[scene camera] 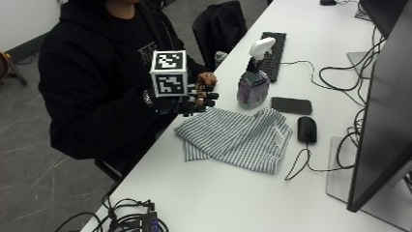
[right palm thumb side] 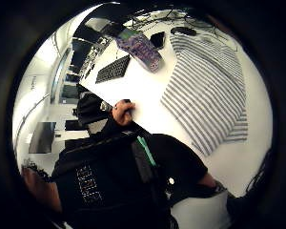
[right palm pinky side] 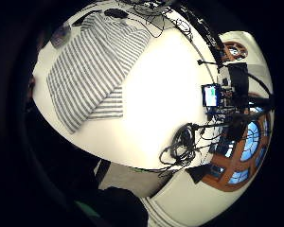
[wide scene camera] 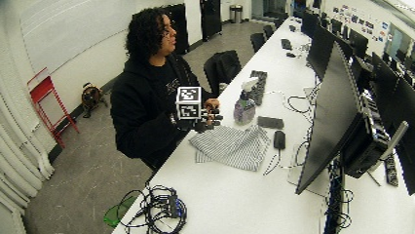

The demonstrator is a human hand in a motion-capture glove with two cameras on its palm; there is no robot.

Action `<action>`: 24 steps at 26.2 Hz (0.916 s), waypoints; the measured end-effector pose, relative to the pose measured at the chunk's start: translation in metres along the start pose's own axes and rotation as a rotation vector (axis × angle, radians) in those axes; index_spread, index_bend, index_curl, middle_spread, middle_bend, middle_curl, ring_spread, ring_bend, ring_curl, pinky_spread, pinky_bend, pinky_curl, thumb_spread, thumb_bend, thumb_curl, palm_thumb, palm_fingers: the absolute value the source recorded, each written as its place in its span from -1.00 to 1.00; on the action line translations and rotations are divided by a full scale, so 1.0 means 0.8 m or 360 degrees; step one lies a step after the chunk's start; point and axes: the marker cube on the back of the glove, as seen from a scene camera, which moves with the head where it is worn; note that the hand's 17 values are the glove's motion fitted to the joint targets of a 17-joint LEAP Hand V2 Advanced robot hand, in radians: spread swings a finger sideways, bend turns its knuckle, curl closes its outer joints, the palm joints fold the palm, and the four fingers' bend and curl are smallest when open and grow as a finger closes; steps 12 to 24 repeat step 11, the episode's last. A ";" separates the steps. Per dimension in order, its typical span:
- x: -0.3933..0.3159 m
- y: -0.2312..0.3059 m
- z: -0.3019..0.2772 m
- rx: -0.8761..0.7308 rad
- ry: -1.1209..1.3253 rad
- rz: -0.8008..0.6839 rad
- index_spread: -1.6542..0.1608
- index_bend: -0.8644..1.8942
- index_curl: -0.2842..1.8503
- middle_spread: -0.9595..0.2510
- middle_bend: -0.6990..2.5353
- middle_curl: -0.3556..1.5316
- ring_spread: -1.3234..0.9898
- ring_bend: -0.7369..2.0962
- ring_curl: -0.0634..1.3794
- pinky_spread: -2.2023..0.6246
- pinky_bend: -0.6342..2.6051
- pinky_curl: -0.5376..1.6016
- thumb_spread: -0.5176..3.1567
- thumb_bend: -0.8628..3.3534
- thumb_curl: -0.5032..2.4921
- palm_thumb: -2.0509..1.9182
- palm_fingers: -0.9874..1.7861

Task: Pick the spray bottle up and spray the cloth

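white table (scene camera: 212, 193), grey office floor (scene camera: 38, 159)

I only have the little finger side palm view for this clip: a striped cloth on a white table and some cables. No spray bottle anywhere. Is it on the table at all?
Observer: Yes. In the outside view the spray bottle stands upright on the table, just beyond the striped cloth.
Operator: Is the gloved hand holding it?
Observer: No. The right hand is raised at the table's near edge, apart from the bottle.
Operator: Anything else around the bottle?
Observer: A keyboard lies behind it, and a phone and a mouse lie beside the cloth.
Operator: And the bare hand?
Observer: The bare hand shows right behind the gloved one, at the table edge.
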 end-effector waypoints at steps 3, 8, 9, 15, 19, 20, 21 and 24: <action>-0.006 0.013 0.006 0.0015 -0.0015 -0.0005 0.37 -0.27 -0.47 0.41 -0.44 -0.23 0.06 -0.19 -0.45 0.69 -0.47 -0.19 -0.15 -0.60 -0.42 0.22 -0.13; -0.019 0.028 0.015 0.0023 -0.0058 -0.0029 0.37 -0.27 -0.48 0.41 -0.45 -0.24 0.05 -0.19 -0.45 0.69 -0.48 -0.19 -0.14 -0.60 -0.43 0.22 -0.13; -0.021 0.030 0.016 0.0026 -0.0064 -0.0032 0.37 -0.26 -0.48 0.41 -0.45 -0.24 0.05 -0.20 -0.46 0.69 -0.48 -0.19 -0.14 -0.60 -0.43 0.22 -0.13; -0.023 0.032 0.017 0.0030 -0.0071 -0.0036 0.37 -0.26 -0.47 0.41 -0.45 -0.24 0.05 -0.20 -0.46 0.69 -0.48 -0.19 -0.14 -0.60 -0.43 0.22 -0.12; -0.023 0.032 0.017 0.0030 -0.0071 -0.0036 0.37 -0.26 -0.47 0.41 -0.45 -0.24 0.05 -0.20 -0.46 0.69 -0.48 -0.19 -0.14 -0.60 -0.43 0.22 -0.12; -0.023 0.032 0.017 0.0030 -0.0071 -0.0036 0.37 -0.26 -0.47 0.41 -0.45 -0.24 0.05 -0.20 -0.46 0.69 -0.48 -0.19 -0.14 -0.60 -0.43 0.22 -0.12; -0.023 0.032 0.017 0.0030 -0.0071 -0.0036 0.37 -0.26 -0.47 0.41 -0.45 -0.24 0.05 -0.20 -0.46 0.69 -0.48 -0.19 -0.14 -0.60 -0.43 0.22 -0.12; -0.023 0.032 0.017 0.0030 -0.0071 -0.0036 0.37 -0.26 -0.47 0.41 -0.45 -0.24 0.05 -0.20 -0.46 0.69 -0.48 -0.19 -0.14 -0.60 -0.43 0.22 -0.12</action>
